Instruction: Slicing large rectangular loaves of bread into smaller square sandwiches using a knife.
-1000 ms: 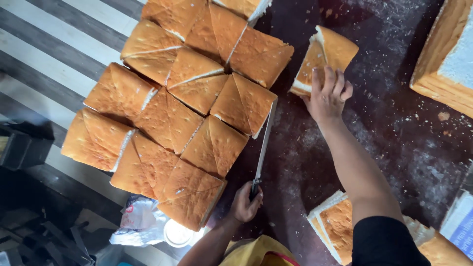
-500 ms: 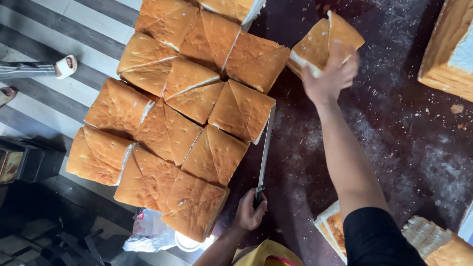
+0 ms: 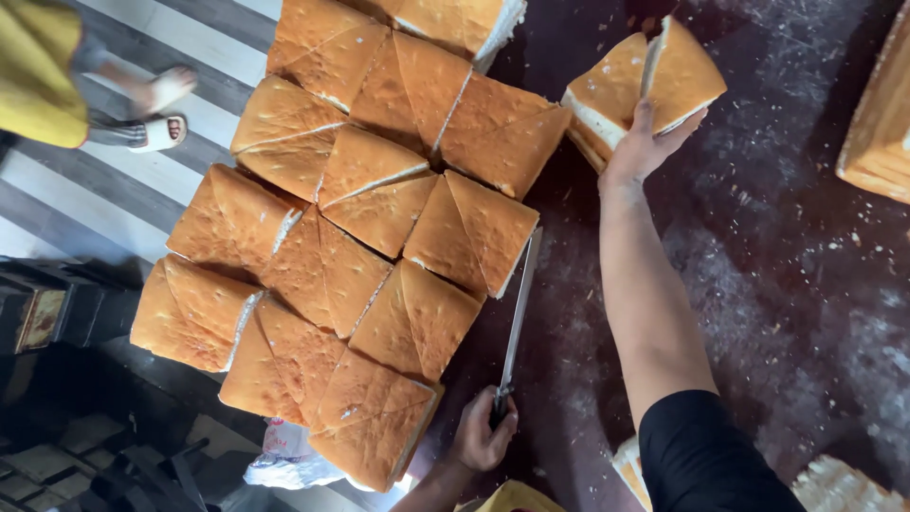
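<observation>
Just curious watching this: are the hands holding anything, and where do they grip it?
Left hand grips the knife by its handle. Right hand holds cut cake pieces from their near edge.

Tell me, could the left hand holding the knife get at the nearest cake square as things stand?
Probably yes. The left hand grips the long knife right beside the nearest cake square, with nothing between them, though its fingers are taken up by the handle.

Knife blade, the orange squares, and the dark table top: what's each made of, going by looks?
Knife: long thin blade, pale grey with a sheen, so probably steel; the handle is hidden in the left hand.
Orange squares: sponge cake by the look, matte golden-brown crust, pale porous crumb at the cut edges.
Table top: dark, slightly glossy, perhaps stone or laminate; I cannot tell which under the scattered pale crumbs.
</observation>
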